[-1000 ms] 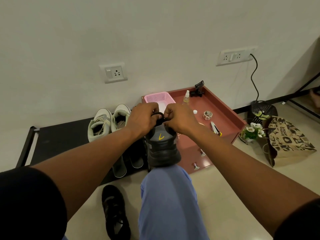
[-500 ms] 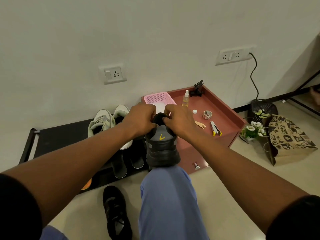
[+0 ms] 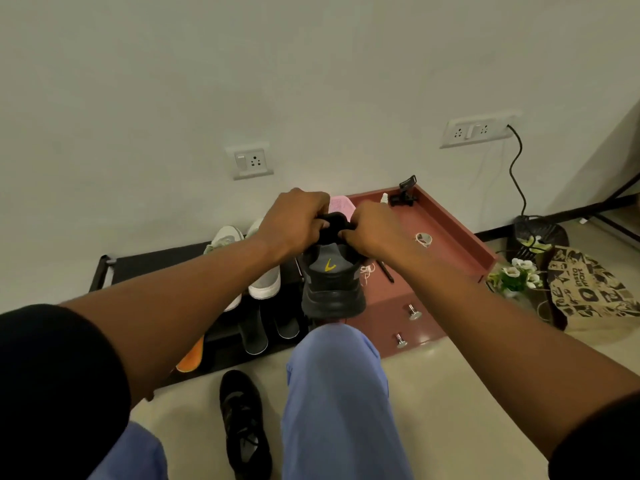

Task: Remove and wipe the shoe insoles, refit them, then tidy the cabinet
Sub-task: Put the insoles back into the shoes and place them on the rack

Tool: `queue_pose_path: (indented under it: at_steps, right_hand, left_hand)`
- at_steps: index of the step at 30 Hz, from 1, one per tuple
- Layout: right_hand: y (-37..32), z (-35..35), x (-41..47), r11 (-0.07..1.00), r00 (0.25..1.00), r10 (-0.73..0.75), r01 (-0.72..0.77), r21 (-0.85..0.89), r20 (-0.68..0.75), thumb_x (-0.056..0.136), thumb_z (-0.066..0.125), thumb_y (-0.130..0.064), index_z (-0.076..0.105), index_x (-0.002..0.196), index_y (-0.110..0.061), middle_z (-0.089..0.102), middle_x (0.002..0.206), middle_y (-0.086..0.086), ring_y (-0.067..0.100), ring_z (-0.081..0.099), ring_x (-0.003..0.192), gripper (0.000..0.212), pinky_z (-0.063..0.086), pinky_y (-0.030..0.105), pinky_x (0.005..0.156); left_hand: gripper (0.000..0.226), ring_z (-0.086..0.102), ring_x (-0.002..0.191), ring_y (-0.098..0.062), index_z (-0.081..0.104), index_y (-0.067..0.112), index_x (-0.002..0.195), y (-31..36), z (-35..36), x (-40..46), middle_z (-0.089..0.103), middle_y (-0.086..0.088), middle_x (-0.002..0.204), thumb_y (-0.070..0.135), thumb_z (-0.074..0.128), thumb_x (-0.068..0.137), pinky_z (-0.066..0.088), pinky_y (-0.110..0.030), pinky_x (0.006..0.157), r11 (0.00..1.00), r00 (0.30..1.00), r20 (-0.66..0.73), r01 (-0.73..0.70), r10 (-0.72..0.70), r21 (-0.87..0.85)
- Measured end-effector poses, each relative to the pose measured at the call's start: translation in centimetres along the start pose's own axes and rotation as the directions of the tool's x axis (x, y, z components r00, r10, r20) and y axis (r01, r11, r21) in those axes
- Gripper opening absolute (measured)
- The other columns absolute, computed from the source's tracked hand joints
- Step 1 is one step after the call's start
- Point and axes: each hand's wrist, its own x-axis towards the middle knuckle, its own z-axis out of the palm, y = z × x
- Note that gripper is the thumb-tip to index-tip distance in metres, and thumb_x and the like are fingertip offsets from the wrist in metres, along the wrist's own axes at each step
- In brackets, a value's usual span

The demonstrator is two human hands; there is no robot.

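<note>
Shoe rack (image 3: pixel 149 263): low and black, against the wall on the left; its top shelf carries a pair of pale sneakers (image 3: pixel 263 278), toes toward the near side.
Lower shelf: dark footwear (image 3: pixel 254 332) stands under the sneakers, and an orange insole or sole (image 3: pixel 189 356) pokes out at the near left edge; which it is cannot be told.
Floor shoe (image 3: pixel 242 424): a black laced shoe lies on the floor, near, between the two blue trouser legs.
Left hand (image 3: pixel 294 221): fingers curled over the left side of the black shoe's opening, gripping the collar or whatever dark piece sits in it.
Black shoe (image 3: pixel 333 282): stands heel toward the viewer on the raised knee (image 3: pixel 334 344), a yellow mark on its grey heel panel; it sits in the middle, between rack and cabinet.
Insole: a dark rounded piece (image 3: pixel 334 221) shows between the two hands at the shoe mouth; whether it is the insole or the tongue cannot be told.
Right hand (image 3: pixel 375 230): fingers bent, pinching the right side of the same opening.
Cabinet (image 3: pixel 450 233): reddish, right of the shoe, two metal knobs (image 3: pixel 414 311) on its near face; its top holds a pink basket (image 3: pixel 341 204), a small bottle (image 3: pixel 383 198), a black clip stand (image 3: pixel 405 195), a tape roll (image 3: pixel 424 239), a pen-like stick (image 3: pixel 387 271).
Far right floor: white flowers (image 3: pixel 517 275), a printed paper bag (image 3: pixel 588 289), a black cable (image 3: pixel 516 171) from the wall socket.
</note>
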Motion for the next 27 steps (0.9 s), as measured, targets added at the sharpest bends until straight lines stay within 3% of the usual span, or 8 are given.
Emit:
queue_pose_path:
  at_steps: [5, 8, 13, 16, 20, 23, 25, 27]
  right_hand:
    - [-4.2, -3.4, -2.2, 0.993, 0.991, -0.033, 0.047, 0.104, -0.132, 0.088, 0.072, -0.034, 0.055, 0.068, -0.016, 0.052, 0.065, 0.004, 0.029, 0.057, 0.067, 0.032, 0.031, 0.027, 0.049]
    - [-7.3, -4.2, -4.5, 0.982, 0.981, -0.081, 0.108, 0.152, -0.175, 0.090, 0.071, -0.032, 0.053, 0.064, -0.018, 0.053, 0.064, 0.004, 0.029, 0.058, 0.065, 0.034, 0.035, 0.027, 0.052]
    - [-12.7, -2.5, -8.4, 0.953, 0.957, -0.209, 0.245, 0.176, -0.201, 0.089, 0.068, -0.033, 0.062, 0.069, -0.016, 0.059, 0.066, 0.003, 0.027, 0.060, 0.065, 0.027, 0.040, 0.030, 0.052]
    - [-15.5, -0.5, -11.0, 0.942, 0.953, -0.278, 0.296, 0.160, -0.124, 0.088, 0.068, -0.031, 0.065, 0.072, -0.014, 0.061, 0.067, 0.003, 0.023, 0.060, 0.063, 0.024, 0.043, 0.030, 0.053]
    - [-18.2, 2.8, -14.1, 0.933, 0.939, -0.343, 0.337, 0.127, 0.033, 0.085, 0.070, -0.027, 0.053, 0.061, -0.012, 0.054, 0.059, 0.005, 0.021, 0.052, 0.055, 0.033, 0.042, 0.034, 0.051]
    - [-19.8, 5.8, -15.7, 0.934, 0.916, -0.358, 0.348, 0.086, 0.180, 0.082, 0.072, -0.023, 0.040, 0.054, -0.013, 0.041, 0.051, 0.005, 0.019, 0.036, 0.046, 0.044, 0.029, 0.031, 0.046]
    - [-20.8, 8.2, -16.2, 0.936, 0.894, -0.350, 0.346, 0.065, 0.281, 0.081, 0.071, -0.018, 0.037, 0.052, -0.014, 0.039, 0.050, 0.006, 0.021, 0.036, 0.045, 0.045, 0.026, 0.030, 0.046]
    - [-21.5, 11.2, -16.4, 0.944, 0.867, -0.320, 0.327, 0.050, 0.383, 0.079, 0.070, -0.015, 0.037, 0.054, -0.015, 0.041, 0.053, 0.006, 0.024, 0.041, 0.047, 0.042, 0.035, 0.031, 0.046]
  left_hand:
    - [0.027, 0.061, 0.082, -0.019, 0.066, 0.021, 0.093, 0.3, -6.8, -1.9, 0.071, 0.002, 0.084, 0.041, 0.081, 0.082, 0.047, -0.033, 0.072, 0.991, 0.991, -0.063, 0.112, -0.117, -0.073]
    - [0.035, 0.062, 0.089, -0.022, 0.067, 0.021, 0.100, 0.4, -10.1, -4.9, 0.071, 0.000, 0.091, 0.046, 0.081, 0.080, 0.053, -0.038, 0.079, 0.981, 0.982, -0.016, 0.187, -0.187, 0.047]
    - [0.025, 0.062, 0.076, -0.026, 0.060, 0.018, 0.086, -1.3, -12.9, -11.2, 0.063, -0.006, 0.083, 0.040, 0.071, 0.090, 0.045, -0.034, 0.063, 0.928, 0.945, -0.013, 0.322, -0.326, 0.185]
    - [0.028, 0.052, 0.068, -0.025, 0.049, 0.018, 0.080, -2.8, -13.2, -15.7, 0.060, -0.010, 0.084, 0.035, 0.066, 0.094, 0.040, -0.034, 0.061, 0.905, 0.930, -0.005, 0.358, -0.367, 0.231]
    - [0.029, 0.049, 0.066, -0.024, 0.047, 0.017, 0.080, -4.9, -12.4, -21.5, 0.057, -0.007, 0.081, 0.032, 0.067, 0.095, 0.040, -0.034, 0.062, 0.879, 0.898, 0.075, 0.401, -0.432, 0.259]
    - [0.034, 0.045, 0.057, -0.019, 0.042, 0.019, 0.072, -6.7, -11.1, -25.0, 0.047, -0.001, 0.068, 0.030, 0.068, 0.092, 0.042, -0.034, 0.059, 0.858, 0.859, 0.150, 0.442, -0.489, 0.263]
    - [0.023, 0.049, 0.061, -0.019, 0.051, 0.018, 0.078, -7.8, -9.5, -26.9, 0.053, -0.001, 0.072, 0.026, 0.069, 0.089, 0.046, -0.034, 0.061, 0.840, 0.825, 0.196, 0.478, -0.530, 0.256]
    - [0.010, 0.054, 0.067, -0.020, 0.062, 0.016, 0.088, -9.0, -7.2, -28.6, 0.060, -0.002, 0.080, 0.024, 0.069, 0.088, 0.050, -0.033, 0.064, 0.824, 0.785, 0.258, 0.510, -0.563, 0.248]
